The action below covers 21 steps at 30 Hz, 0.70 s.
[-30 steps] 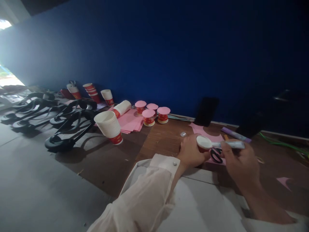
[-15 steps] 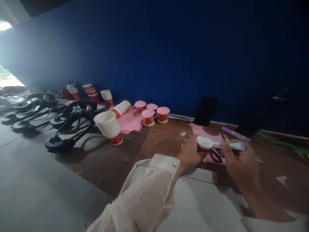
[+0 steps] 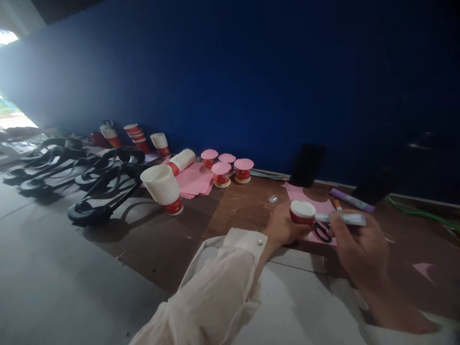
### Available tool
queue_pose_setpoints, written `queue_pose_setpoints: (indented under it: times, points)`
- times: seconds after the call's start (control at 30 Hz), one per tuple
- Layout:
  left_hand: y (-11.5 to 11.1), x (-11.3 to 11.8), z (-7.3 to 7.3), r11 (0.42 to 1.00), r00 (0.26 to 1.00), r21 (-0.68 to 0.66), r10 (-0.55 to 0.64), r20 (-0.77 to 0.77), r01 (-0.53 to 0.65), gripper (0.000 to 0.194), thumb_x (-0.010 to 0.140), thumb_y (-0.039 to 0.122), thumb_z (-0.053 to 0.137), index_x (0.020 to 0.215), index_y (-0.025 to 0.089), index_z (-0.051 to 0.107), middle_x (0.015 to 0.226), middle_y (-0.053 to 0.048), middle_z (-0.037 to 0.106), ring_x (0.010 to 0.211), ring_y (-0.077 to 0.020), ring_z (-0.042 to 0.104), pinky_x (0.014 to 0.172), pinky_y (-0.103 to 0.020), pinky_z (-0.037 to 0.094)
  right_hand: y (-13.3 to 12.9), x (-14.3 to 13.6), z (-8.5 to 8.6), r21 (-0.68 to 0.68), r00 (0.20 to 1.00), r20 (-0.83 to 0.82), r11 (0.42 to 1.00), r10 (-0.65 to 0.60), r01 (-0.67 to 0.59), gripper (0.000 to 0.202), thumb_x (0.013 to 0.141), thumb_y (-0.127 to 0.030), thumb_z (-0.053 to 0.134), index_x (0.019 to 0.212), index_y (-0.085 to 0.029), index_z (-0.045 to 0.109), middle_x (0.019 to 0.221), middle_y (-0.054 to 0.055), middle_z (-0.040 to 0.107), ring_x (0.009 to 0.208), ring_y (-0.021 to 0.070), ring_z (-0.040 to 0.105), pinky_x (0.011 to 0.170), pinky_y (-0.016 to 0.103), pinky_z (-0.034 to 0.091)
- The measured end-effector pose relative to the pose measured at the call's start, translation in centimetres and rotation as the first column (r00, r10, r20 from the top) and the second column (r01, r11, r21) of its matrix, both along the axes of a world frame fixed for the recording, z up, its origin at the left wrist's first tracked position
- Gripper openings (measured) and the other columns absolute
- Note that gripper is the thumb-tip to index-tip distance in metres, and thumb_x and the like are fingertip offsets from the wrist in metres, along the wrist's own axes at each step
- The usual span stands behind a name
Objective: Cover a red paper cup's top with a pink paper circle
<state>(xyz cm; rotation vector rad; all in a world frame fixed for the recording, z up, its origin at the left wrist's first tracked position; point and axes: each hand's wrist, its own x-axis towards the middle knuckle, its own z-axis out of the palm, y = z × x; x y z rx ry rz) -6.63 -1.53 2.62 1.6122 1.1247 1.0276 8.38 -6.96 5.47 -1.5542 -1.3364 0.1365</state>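
Observation:
My left hand (image 3: 282,225) is closed around a short red paper cup (image 3: 302,221), its white round end facing up. In my right hand (image 3: 359,244) is a pale glue tube (image 3: 347,219), pinched between thumb and fingers, its tip at the right edge of the cup's white end. Whether the tip touches it I cannot tell. Black-handled scissors (image 3: 322,233) lie below the tube, their blades hidden. Cut pink paper (image 3: 296,192) is spread behind and under my hands. To the right of it rests a purple tube (image 3: 352,200).
Several red cups with pink paper discs (image 3: 244,164) stand by the blue wall (image 3: 230,86). Left of them are pink sheets (image 3: 194,179), a leaning cup stack (image 3: 163,187) and black headset-like frames (image 3: 89,213). A dark phone-like slab (image 3: 308,165) leans on the wall. Green wire (image 3: 424,211) runs right.
The cup in my left hand has shifted slightly left and tilted a little more upright, opening a small gap to my right hand. Both hands keep their hold.

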Motion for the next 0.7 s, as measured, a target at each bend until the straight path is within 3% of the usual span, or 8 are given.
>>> queue_pose_setpoints:
  times: [0.13, 0.23, 0.47, 0.7]
  points:
    - [-0.1, -0.1, 0.1, 0.994, 0.987, 0.058, 0.101, -0.127, -0.095, 0.048, 0.063, 0.038, 0.088, 0.102, 0.02, 0.067, 0.107, -0.009, 0.072, 0.102, -0.0269, 0.066, 0.09, -0.038, 0.053, -0.5, -0.3, 0.6, 0.004, 0.994, -0.022, 0.994, -0.112, 0.112, 0.039, 0.085, -0.059, 0.059, 0.093, -0.023, 0.068, 0.077, 0.007, 0.068, 0.082, 0.0306, 0.067, 0.08, 0.043, 0.048]
    - [-0.3, -0.2, 0.4, 0.985, 0.962, 0.073, 0.169, -0.215, -0.157, 0.056, 0.06, 0.043, 0.09, 0.104, 0.02, 0.065, 0.111, -0.011, 0.069, 0.107, -0.0295, 0.064, 0.092, -0.039, 0.053, -0.5, -0.3, 0.7, -0.012, 0.992, -0.01, 0.992, -0.123, 0.123, 0.041, 0.085, -0.059, 0.06, 0.101, -0.023, 0.071, 0.082, 0.008, 0.07, 0.091, 0.0338, 0.067, 0.085, 0.046, 0.048]
    - [-0.4, -0.3, 0.4, 0.988, 0.945, 0.08, 0.148, -0.293, -0.13, 0.062, 0.059, 0.048, 0.09, 0.106, 0.02, 0.061, 0.116, -0.014, 0.066, 0.113, -0.0332, 0.061, 0.095, -0.044, 0.051, 0.2, -0.1, -0.3, 0.031, 0.997, 0.067, 0.998, -0.047, 0.045, 0.04, 0.083, -0.058, 0.061, 0.095, -0.022, 0.073, 0.092, 0.009, 0.074, 0.089, 0.0305, 0.068, 0.085, 0.043, 0.049]
    - [-0.6, -0.2, 0.4, 0.991, 0.951, 0.053, 0.132, -0.281, -0.122, 0.065, 0.062, 0.05, 0.087, 0.11, 0.018, 0.058, 0.12, -0.016, 0.063, 0.118, -0.0354, 0.058, 0.099, -0.048, 0.048, 0.5, 0.2, -0.5, -0.032, 0.995, 0.08, 0.998, -0.053, 0.056, 0.044, 0.082, -0.062, 0.057, 0.094, -0.021, 0.07, 0.082, 0.008, 0.071, 0.079, 0.0287, 0.066, 0.078, 0.043, 0.049]
